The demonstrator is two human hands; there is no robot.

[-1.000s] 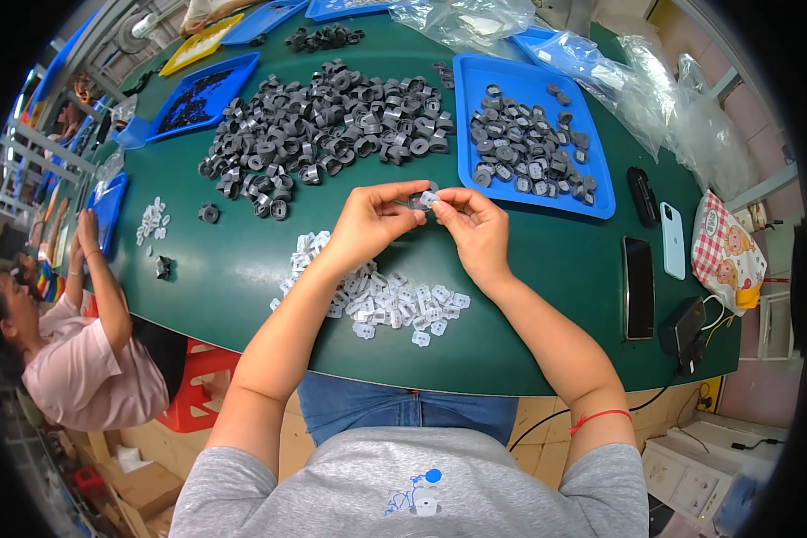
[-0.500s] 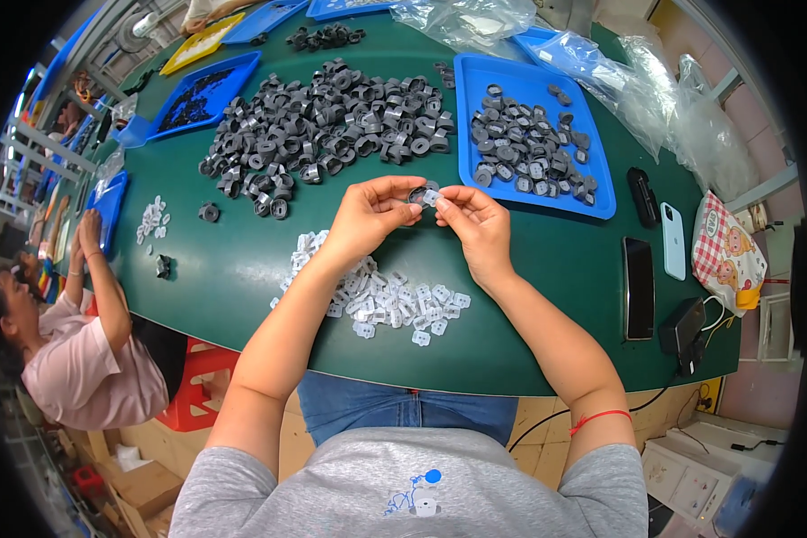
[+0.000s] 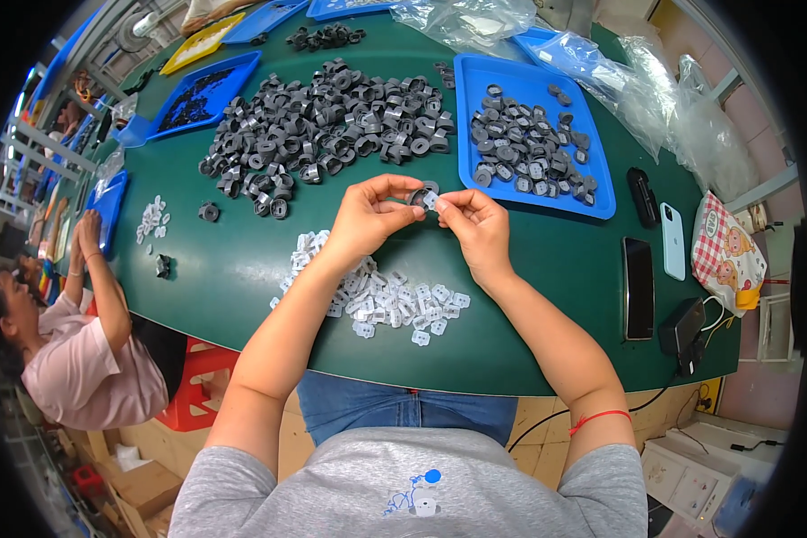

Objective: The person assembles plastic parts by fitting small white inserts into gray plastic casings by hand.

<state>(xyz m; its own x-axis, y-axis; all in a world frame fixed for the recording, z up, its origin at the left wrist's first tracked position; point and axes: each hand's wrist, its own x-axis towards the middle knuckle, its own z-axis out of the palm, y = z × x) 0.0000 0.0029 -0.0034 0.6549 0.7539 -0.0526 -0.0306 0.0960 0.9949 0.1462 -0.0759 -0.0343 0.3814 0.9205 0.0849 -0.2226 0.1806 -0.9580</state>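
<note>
Over the middle of the green table, my left hand [image 3: 373,216] pinches a dark grey ring-shaped plastic part [image 3: 419,195] between thumb and fingers. My right hand [image 3: 478,228] grips a small whitish clear plastic piece [image 3: 430,199] at the ring's right side, touching or partly inside it; I cannot tell which. Below my hands lies a heap of similar clear plastic pieces [image 3: 390,300], partly covered by my left forearm. Beyond them spreads a large pile of dark grey ring-shaped parts [image 3: 332,121].
A blue tray [image 3: 601,193] at the right holds grey parts with clear pieces in them. Phones [image 3: 673,240], a black case [image 3: 642,197] and a checked bag [image 3: 717,238] sit at the right edge. Plastic bags [image 3: 637,90] lie behind. Another person [image 3: 81,359] sits at the left.
Both hands stay almost in place. The grey ring and the clear piece have tilted slightly between my fingers.
</note>
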